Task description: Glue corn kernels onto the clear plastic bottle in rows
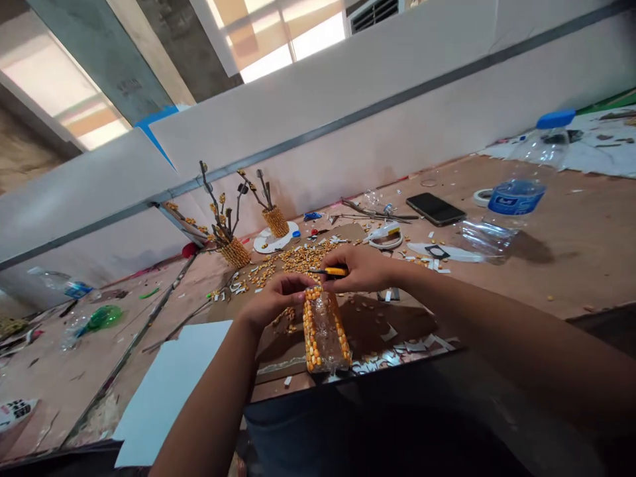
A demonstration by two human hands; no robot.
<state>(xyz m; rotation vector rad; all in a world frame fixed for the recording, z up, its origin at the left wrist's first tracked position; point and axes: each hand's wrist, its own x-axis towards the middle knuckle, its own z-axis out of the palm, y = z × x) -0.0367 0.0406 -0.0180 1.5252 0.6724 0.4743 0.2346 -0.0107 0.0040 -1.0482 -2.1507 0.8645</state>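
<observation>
The brown surface (571,245) is crowded: a water bottle (521,189) with a blue cap stands far right, a dark phone (436,208) lies beyond the hands, two kernel-covered vases (236,252) hold twigs at the back, and a heap of loose corn kernels (293,258) spreads across the middle. At the near edge stands the clear plastic bottle piece (325,331), rows of kernels glued down its sides. The left hand (275,301) steadies its top, fingers curled and pinching the rim. The right hand (360,267) closes its fingers around a yellow tool (330,271), its tip aimed at the rim; whether it is a cutter I cannot tell. The thin plastic likely flexes, so a slip could drive the tip into the left fingertips. Squeezing may pop glued kernels off, and the piece stands close enough to the edge to topple off.
</observation>
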